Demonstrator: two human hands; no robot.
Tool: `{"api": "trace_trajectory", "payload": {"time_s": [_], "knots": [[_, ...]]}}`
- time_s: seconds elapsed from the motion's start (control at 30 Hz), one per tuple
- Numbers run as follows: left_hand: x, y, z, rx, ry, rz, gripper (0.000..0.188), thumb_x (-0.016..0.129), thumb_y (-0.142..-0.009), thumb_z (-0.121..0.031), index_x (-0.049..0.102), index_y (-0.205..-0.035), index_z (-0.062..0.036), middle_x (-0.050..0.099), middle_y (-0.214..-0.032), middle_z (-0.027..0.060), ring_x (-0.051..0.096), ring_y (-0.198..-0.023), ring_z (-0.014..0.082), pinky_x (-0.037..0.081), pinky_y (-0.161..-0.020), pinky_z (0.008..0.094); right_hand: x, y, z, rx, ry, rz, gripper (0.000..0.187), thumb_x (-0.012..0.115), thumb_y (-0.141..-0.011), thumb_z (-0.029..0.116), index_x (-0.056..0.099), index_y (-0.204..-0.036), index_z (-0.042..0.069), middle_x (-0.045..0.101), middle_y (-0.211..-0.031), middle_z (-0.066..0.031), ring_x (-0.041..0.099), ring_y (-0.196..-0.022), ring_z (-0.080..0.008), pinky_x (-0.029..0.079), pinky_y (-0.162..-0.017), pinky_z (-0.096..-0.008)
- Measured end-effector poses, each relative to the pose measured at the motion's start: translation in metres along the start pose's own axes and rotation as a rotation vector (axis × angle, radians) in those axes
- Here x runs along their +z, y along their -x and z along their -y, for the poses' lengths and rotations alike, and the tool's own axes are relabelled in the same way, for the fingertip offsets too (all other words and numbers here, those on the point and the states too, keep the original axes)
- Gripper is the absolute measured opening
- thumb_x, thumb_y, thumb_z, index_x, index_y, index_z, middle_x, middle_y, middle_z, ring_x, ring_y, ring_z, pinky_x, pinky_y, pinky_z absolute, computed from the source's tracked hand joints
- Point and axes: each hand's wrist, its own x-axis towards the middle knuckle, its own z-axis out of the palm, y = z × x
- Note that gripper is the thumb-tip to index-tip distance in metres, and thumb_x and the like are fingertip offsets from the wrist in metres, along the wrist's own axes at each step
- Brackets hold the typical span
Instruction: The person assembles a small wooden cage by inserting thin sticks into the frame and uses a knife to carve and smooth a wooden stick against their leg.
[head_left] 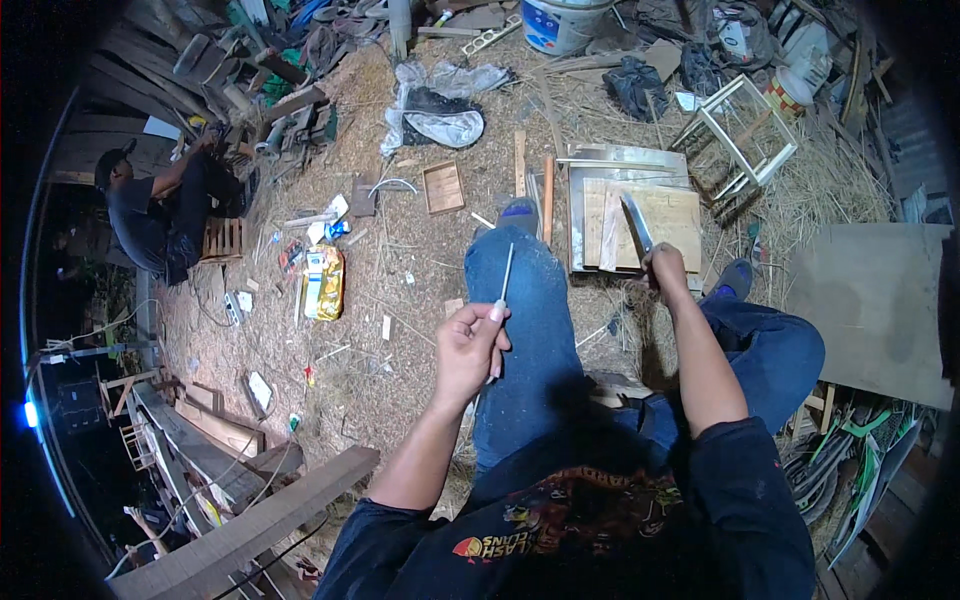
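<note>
My left hand [472,345] is closed around a slim grey rod [508,270] with a pale grip, screwdriver-like, held over my left thigh with its tip pointing away from me. Its exact kind is hard to make out. In my right hand [666,272] is a knife [636,222], gripped by the handle, its broad blade angled up and to the left. Beneath that blade lies a light wooden board [670,215] on top of a larger flat panel [590,178], just beyond my knees. Whether the blade touches the board I cannot tell.
A shallow wooden box [443,187], a yellow packet [324,284] and wood scraps lie on the straw-strewn ground. To the right stand a pale wooden frame [735,140] and a large sheet [870,300]. Another person [150,205] sits at the far left. A long plank [250,525] juts in lower left.
</note>
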Motion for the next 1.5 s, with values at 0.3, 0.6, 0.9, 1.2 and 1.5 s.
{"api": "trace_trajectory", "payload": {"time_s": [0.3, 0.6, 0.9, 1.2, 1.5], "knots": [[-0.002, 0.002, 0.000, -0.089, -0.137, 0.048, 0.028, 0.064, -0.104, -0.024, 0.067, -0.093, 0.0022, 0.060, -0.059, 0.0036, 0.045, -0.036, 0.0079, 0.034, -0.035, 0.0236, 0.027, 0.135, 0.086, -0.525, 0.172, -0.006, 0.026, 0.065, -0.101, 0.022, 0.061, -0.120, 0.005, 0.065, -0.086, -0.0069, 0.061, -0.077, -0.0138, 0.048, -0.072, -0.0293], [-0.001, 0.006, 0.002, -0.100, -0.141, 0.029, 0.027, 0.065, -0.103, -0.023, 0.066, -0.090, 0.0005, 0.059, -0.057, 0.0035, 0.045, -0.036, 0.0078, 0.032, -0.034, 0.0236, 0.042, 0.221, 0.119, -1.086, 0.583, 0.126, 0.043, 0.065, -0.092, 0.011, 0.070, -0.132, 0.027, 0.067, -0.080, -0.0067, 0.064, -0.066, -0.0257, 0.053, -0.062, -0.0404], [-0.003, 0.005, 0.012, -0.054, -0.088, 0.016, 0.022, 0.067, -0.102, -0.020, 0.065, -0.092, -0.0002, 0.059, -0.059, 0.0024, 0.045, -0.037, 0.0059, 0.032, -0.034, 0.0231, 0.059, 0.226, 0.108, -1.302, 0.752, 0.072, 0.050, 0.067, -0.081, 0.010, 0.074, -0.122, 0.038, 0.053, -0.071, -0.0013, 0.060, -0.063, -0.0226, 0.051, -0.054, -0.0361], [0.000, 0.004, 0.012, -0.066, -0.087, -0.023, 0.020, 0.071, -0.099, -0.017, 0.066, -0.091, 0.0002, 0.062, -0.059, 0.0044, 0.046, -0.036, 0.0074, 0.033, -0.034, 0.0227, 0.060, 0.225, 0.113, -1.236, 0.809, 0.080, 0.053, 0.065, -0.081, 0.008, 0.073, -0.123, 0.040, 0.053, -0.074, -0.0009, 0.061, -0.063, -0.0220, 0.052, -0.053, -0.0364], [0.004, 0.003, 0.016, -0.026, -0.064, -0.012, 0.019, 0.071, -0.099, -0.016, 0.066, -0.091, 0.0011, 0.063, -0.060, 0.0055, 0.047, -0.036, 0.0079, 0.034, -0.034, 0.0231, 0.060, 0.218, 0.114, -1.300, 0.784, 0.075, 0.052, 0.064, -0.080, 0.008, 0.073, -0.123, 0.037, 0.052, -0.071, 0.0001, 0.061, -0.064, -0.0203, 0.051, -0.051, -0.0355]]}}
